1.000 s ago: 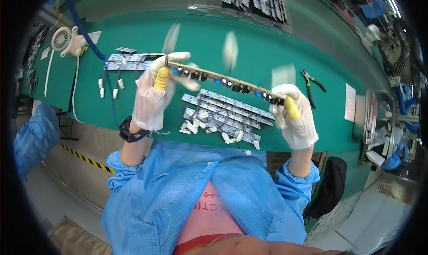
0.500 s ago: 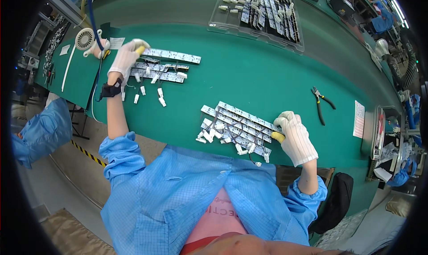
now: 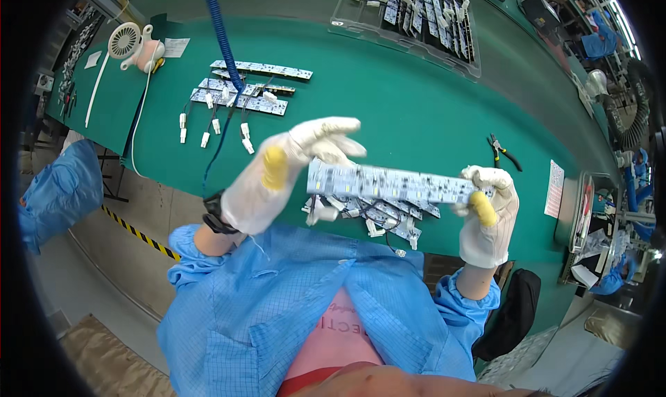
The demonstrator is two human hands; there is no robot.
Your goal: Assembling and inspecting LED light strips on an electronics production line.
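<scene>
We held the long circuit strip (image 3: 392,183) crosswise: our right hand (image 3: 488,213) pinched its right end, our left hand (image 3: 277,175), fingers spread, touched its left end.

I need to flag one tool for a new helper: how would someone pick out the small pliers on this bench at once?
Start at the long green bench and go to its right side, past the gloved right hand holding the white circuit strip. The pliers lie alone on bare green mat between that hand and a white printed card. They are the only dark metal tool there, with two spread handles.
</scene>
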